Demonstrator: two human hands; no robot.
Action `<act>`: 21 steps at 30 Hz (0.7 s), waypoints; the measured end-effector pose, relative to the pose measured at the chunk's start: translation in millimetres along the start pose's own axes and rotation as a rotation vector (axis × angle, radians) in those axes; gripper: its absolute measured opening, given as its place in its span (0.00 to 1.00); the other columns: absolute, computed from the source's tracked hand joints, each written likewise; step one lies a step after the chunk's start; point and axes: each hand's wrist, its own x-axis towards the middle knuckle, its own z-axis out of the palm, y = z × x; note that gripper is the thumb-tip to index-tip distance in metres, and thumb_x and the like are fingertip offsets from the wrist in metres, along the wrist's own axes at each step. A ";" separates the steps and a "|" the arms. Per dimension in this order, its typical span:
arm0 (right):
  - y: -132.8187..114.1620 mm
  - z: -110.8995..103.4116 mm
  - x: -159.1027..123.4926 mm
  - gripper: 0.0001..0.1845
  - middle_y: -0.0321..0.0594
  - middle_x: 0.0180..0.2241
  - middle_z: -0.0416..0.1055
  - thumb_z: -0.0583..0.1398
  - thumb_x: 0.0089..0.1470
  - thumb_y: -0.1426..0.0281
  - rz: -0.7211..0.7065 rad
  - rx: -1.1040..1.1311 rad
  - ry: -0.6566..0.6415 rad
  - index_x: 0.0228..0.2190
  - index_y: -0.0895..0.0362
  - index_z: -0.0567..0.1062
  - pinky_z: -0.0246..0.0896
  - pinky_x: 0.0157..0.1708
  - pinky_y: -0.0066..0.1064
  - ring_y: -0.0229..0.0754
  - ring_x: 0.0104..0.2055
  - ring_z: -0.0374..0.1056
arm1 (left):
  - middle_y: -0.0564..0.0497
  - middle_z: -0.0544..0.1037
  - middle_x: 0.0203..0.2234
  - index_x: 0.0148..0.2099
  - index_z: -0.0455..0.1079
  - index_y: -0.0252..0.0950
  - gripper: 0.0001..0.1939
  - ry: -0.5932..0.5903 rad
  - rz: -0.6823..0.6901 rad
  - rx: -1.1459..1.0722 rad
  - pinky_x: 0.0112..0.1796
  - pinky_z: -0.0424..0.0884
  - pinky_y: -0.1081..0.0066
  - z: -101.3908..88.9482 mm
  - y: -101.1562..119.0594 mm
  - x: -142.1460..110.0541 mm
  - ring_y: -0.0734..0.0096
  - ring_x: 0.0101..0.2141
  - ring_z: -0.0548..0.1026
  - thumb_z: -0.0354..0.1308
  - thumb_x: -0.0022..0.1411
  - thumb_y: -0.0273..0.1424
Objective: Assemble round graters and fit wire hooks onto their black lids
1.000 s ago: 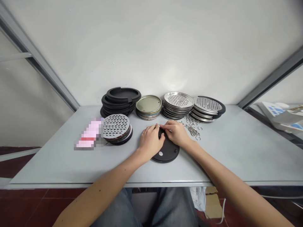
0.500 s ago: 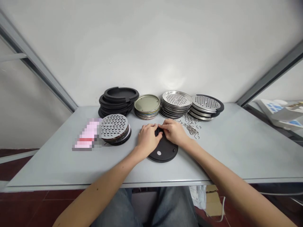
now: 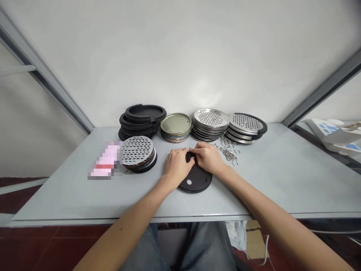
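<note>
A black round disc (image 3: 196, 181) with a pale hole lies flat on the grey table in front of me. My left hand (image 3: 177, 167) rests on its upper left edge, and my right hand (image 3: 207, 158) grips its upper right edge. Their fingertips meet at a tiny metal ring (image 3: 188, 151), mostly hidden by the fingers. Just left of my hands stands a short stack of discs topped by a perforated steel plate (image 3: 137, 150).
Along the back of the grey table (image 3: 254, 188) stand stacks of black rings (image 3: 142, 116), round lids (image 3: 176, 126), perforated steel plates (image 3: 210, 122) and black-rimmed graters (image 3: 245, 124). Loose metal rings and clips (image 3: 228, 153) lie right of my hands. A blurred pink object (image 3: 105, 161) lies far left.
My hands stay at the disc's upper edge, shifting only slightly. The whole scene sits a little differently in view because my head has moved.
</note>
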 end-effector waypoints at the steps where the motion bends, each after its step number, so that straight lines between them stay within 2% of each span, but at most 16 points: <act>1: -0.2 -0.2 -0.2 0.17 0.44 0.29 0.72 0.54 0.54 0.77 0.004 -0.002 -0.001 0.39 0.56 0.81 0.55 0.30 0.31 0.42 0.32 0.66 | 0.46 0.77 0.43 0.48 0.71 0.37 0.14 0.001 0.002 0.023 0.46 0.68 0.64 -0.3 0.8 -0.8 0.59 0.46 0.72 0.55 0.61 0.35; 6: -1.2 -1.7 -1.2 0.17 0.44 0.29 0.72 0.55 0.54 0.76 0.003 -0.035 -0.010 0.40 0.56 0.80 0.54 0.31 0.31 0.42 0.33 0.66 | 0.43 0.76 0.43 0.47 0.70 0.34 0.14 -0.025 0.018 0.095 0.45 0.68 0.62 -1.0 3.8 -2.2 0.56 0.46 0.71 0.53 0.63 0.35; 12: -1.8 -2.1 -0.7 0.16 0.43 0.29 0.72 0.55 0.54 0.77 -0.020 -0.046 -0.008 0.40 0.55 0.80 0.53 0.30 0.31 0.42 0.33 0.66 | 0.45 0.77 0.43 0.50 0.70 0.37 0.14 -0.027 0.031 0.056 0.46 0.67 0.63 -1.7 2.6 -0.3 0.58 0.46 0.72 0.53 0.63 0.34; 21: -0.2 -0.4 -1.8 0.16 0.43 0.30 0.71 0.56 0.53 0.77 -0.018 -0.036 -0.011 0.40 0.54 0.80 0.52 0.30 0.31 0.43 0.33 0.65 | 0.45 0.78 0.42 0.47 0.72 0.36 0.13 -0.021 0.037 0.074 0.45 0.68 0.64 -0.4 4.3 1.9 0.58 0.45 0.73 0.54 0.62 0.33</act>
